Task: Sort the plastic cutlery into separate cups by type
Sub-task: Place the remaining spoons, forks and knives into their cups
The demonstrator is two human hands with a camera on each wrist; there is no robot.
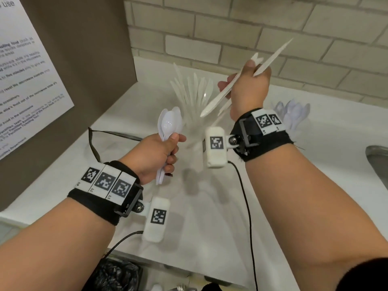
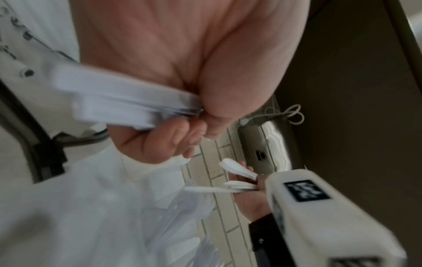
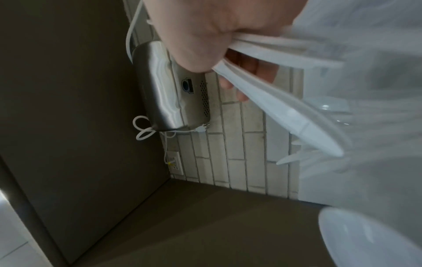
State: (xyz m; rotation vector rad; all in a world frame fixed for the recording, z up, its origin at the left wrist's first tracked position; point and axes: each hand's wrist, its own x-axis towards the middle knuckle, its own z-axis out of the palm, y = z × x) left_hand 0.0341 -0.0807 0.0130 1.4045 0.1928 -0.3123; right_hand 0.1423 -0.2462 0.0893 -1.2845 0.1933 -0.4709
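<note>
Glossy white plastic spoons (image 1: pixel 169 124); matt white plastic knives (image 1: pixel 241 85); smooth pale counter (image 1: pixel 210 206); rough matt brick wall (image 1: pixel 273 28); black cloth wristbands (image 1: pixel 266 143); brushed metal dispenser (image 3: pixel 157 86).

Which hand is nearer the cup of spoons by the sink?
Right. The right hand holds knives just left of the cup of spoons; the left hand, gripping spoons, is far across the counter.

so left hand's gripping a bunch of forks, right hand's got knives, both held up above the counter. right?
Not quite: the left hand grips a bunch of spoons, not forks; the head view shows their rounded bowls. The rest holds: the right hand has knives, and both are up above the counter.
</note>
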